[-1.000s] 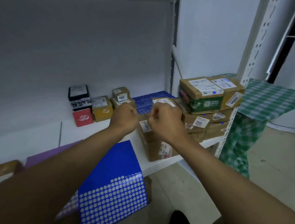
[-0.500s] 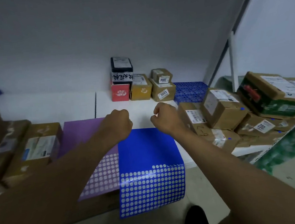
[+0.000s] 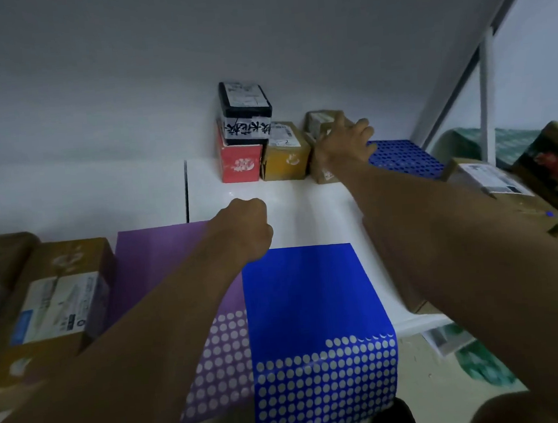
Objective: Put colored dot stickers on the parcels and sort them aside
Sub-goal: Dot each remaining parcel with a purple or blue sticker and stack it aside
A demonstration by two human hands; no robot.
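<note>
Although the right hand [image 3: 344, 146] covers most of it, a small brown parcel [image 3: 318, 121] shows at the back of the white shelf [image 3: 304, 206], stacked on another brown parcel [image 3: 323, 171] whose label is too blurred to read. The fingers [image 3: 359, 128] spread over the top parcel's upper face and near edge, touching it, though whether they have closed round it I cannot tell. Just left of these stand a yellow-brown box [image 3: 285, 154] and a red box [image 3: 240, 162] with a black-and-white box [image 3: 245, 110] on top; a blue perforated tray [image 3: 403, 158] lies to the right, partly behind the forearm. The left hand [image 3: 245, 227] is clenched in a fist above the shelf, over the far edge of a purple sticker sheet [image 3: 154, 254]; if it pinches anything, that is hidden. A blue sticker sheet [image 3: 304, 289] overlaps the purple one and hangs over the shelf's front edge, its lower rows showing pale dots. More parcels lie at the right [image 3: 489, 181], cut off by the frame and the arm, one bearing a small blue dot [image 3: 549, 214]. Cardboard parcels [image 3: 54, 295] at the left are dim and blurred.
</note>
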